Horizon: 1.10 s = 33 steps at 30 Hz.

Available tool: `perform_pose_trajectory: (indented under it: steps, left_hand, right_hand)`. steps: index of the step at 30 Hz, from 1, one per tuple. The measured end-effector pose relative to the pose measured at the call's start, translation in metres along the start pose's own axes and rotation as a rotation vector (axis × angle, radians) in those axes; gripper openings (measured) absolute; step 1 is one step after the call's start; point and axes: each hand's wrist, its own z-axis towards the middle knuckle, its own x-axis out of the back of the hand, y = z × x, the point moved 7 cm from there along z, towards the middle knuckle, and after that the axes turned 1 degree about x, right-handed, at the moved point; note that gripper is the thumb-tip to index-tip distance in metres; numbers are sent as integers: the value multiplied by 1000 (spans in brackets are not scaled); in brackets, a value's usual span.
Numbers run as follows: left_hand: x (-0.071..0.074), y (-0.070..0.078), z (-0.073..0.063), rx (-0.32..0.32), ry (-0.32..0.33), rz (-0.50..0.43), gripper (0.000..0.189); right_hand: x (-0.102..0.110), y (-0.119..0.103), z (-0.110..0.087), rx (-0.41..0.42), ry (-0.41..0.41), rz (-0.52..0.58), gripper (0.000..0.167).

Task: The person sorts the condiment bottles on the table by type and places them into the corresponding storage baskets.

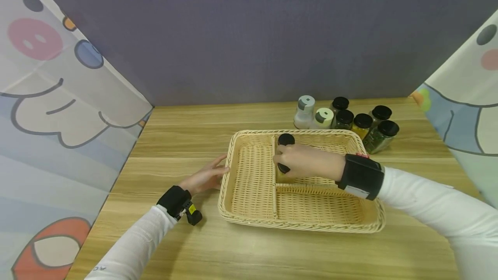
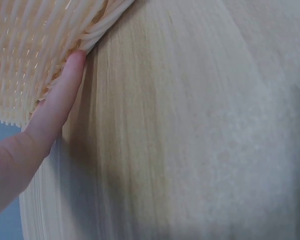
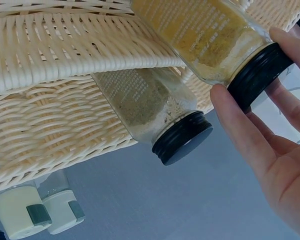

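Note:
My right hand [image 1: 303, 159] pinches the black lid of a glass spice jar [image 3: 205, 37] filled with yellow powder, over the back right compartment of the wicker basket [image 1: 295, 227]. Beside it, in the same compartment, stands a second jar [image 3: 147, 102] with greyish-brown seasoning and a black lid; the head view shows its lid just behind my fingers. My left hand [image 1: 206, 177] touches the basket's left side from outside. In the left wrist view, a straight finger [image 2: 57, 102] lies along the woven wall below the rim.
Behind the basket stand two white-capped shakers [image 1: 305, 111] and several black-lidded spice jars [image 1: 362, 124], grouped toward the right. Woven dividers [image 1: 275, 202] split the basket into three compartments. A grey wall [image 1: 249, 38] rises at the table's back edge, with printed curtains at both sides.

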Motion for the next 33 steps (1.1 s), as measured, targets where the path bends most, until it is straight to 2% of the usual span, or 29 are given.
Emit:
perform_pose_trajectory:
  steps: [12,19,23,33]
  left_hand:
    - [0,0,0,5,-4,-2,61]
    - [-11,11,-7,10,-28,23,63]
    - [-12,11,-7,9,-34,23,63]
    - [2,-1,1,4,-14,4,60]
  right_hand:
    - [-6,1,1,-41,-31,37,32]
    - [-8,3,3,-46,-35,49,33]
    - [-8,4,3,-45,-32,64,34]
    - [-9,4,3,-41,-25,46,34]
